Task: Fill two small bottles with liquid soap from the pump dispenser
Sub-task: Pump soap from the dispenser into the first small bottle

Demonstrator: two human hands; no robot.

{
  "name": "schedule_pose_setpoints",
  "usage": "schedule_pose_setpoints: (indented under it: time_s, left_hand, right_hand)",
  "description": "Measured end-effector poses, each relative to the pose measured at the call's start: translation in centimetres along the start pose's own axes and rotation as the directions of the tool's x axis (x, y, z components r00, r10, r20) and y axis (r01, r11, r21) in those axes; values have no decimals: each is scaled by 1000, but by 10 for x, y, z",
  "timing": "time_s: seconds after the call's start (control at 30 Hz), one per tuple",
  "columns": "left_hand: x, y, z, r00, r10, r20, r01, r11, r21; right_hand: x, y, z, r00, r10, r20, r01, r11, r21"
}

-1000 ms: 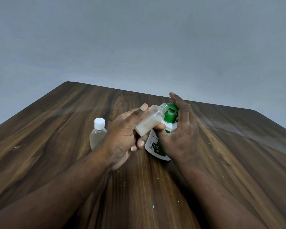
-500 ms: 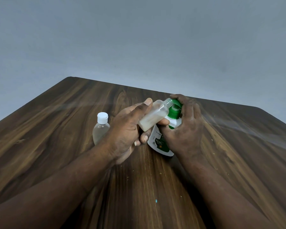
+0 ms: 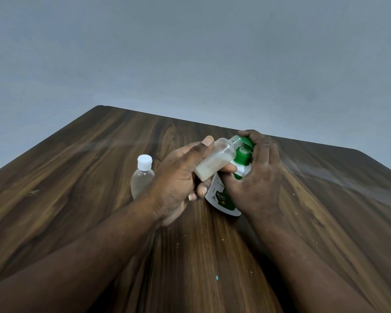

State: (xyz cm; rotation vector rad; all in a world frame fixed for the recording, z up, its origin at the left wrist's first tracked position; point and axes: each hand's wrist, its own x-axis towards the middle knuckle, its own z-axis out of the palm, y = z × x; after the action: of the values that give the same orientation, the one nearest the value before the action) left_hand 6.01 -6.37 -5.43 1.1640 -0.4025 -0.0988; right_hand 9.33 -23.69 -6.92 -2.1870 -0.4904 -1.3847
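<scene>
Left hand (image 3: 178,177) clamped around a small open bottle (image 3: 215,162), thumb along the upper side, fingers curled underneath. Bottle tilted, open threaded neck raised and pointing toward the green pump head, touching or just beside the nozzle; cannot tell which. Whitish soap pooled in the lower end of the bottle, upper part clear. Capless.

Right hand (image 3: 255,175) closed over the pump dispenser (image 3: 221,197), fingers wrapped across the top of the green pump head, thumb against the dispenser's shoulder just beside the open bottle. Dispenser white with a green label, leaning away from upright, base resting on the worktop (image 3: 88,177). Much of the dispenser's right side hidden behind the right hand.

Left of the dispenser, beyond the left hand, a second small bottle (image 3: 142,177) standing upright on the worktop with a white cap on. Clear body; contents hard to judge, lower part hidden by the left wrist. Apart from the dispenser, with the left hand between.

Worktop dark brown wood grain, dotted with pale specks nearer than the dispenser. One small turquoise fleck (image 3: 217,277) well in front of the dispenser, between the two forearms. Plain grey wall (image 3: 190,53) behind the dispenser, past the worktop's far edge.
</scene>
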Motion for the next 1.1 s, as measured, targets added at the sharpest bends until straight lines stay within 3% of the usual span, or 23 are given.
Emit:
schedule_pose_setpoints:
  time_s: [1.1]
  left_hand:
    - [1,-1,-2,1000,14,-20,-14,1000,5]
  right_hand:
    - [-2,-2,1,1000,27,-3,-27,999,38]
